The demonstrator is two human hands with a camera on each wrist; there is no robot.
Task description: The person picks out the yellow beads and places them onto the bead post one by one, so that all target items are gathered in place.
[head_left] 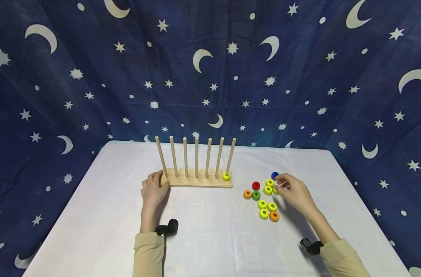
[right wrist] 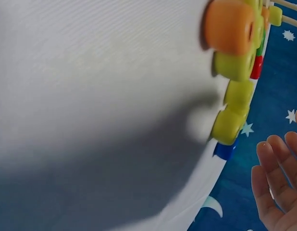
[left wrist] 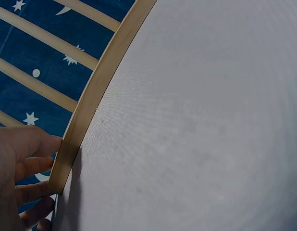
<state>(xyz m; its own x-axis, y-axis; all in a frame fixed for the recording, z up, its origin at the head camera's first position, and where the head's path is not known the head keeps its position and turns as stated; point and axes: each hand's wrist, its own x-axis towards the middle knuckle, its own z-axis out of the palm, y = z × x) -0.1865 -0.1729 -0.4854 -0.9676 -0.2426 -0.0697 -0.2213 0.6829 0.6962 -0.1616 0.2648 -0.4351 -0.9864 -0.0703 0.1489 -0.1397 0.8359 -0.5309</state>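
My left hand (head_left: 153, 189) grips the left end of a wooden peg board (head_left: 193, 181), the thumb at its front edge. The left wrist view shows the fingers around that end. Several upright pegs stand in a row on the board, and a yellow bead (head_left: 226, 178) sits at the foot of the rightmost one. Over the right side of the loose beads hovers my right hand (head_left: 296, 194), its fingers loosely bent and holding nothing. Nearest to its fingertips are a blue bead (head_left: 274, 175) and a yellow bead (head_left: 275, 191), the latter partly hidden by the hand.
Other beads lie to the right of the board: a red one (head_left: 256, 185), a green one (head_left: 256, 195), an orange one (head_left: 247, 194), another orange bead (head_left: 274, 216) nearer me, and several yellow ones. A white cloth (head_left: 203, 234) covers the table, with a star-patterned curtain (head_left: 182, 77) behind.
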